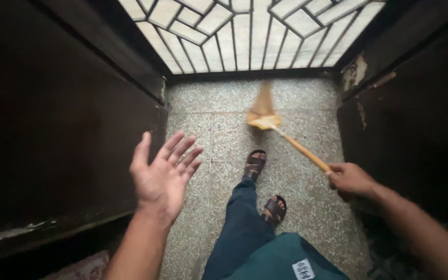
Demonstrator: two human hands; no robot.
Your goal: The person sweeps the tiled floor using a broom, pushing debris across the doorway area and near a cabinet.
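My right hand [352, 180] grips the orange handle of a broom [297, 147] at the right. The broom's yellow-brown head [263, 111] is blurred and rests low on the speckled stone floor [224, 140] near the metal grille. My left hand [163, 173] is raised at the left with palm showing and fingers spread, holding nothing and touching nothing. Below are my legs in dark blue trousers [242, 228] and my two feet in dark sandals [255, 165].
A dark wooden door leaf [53, 129] stands at the left and another [416, 114] at the right, framing a narrow strip of floor. A metal grille [250, 31] with a geometric pattern closes the far end. A reddish mat corner [81, 267] shows at bottom left.
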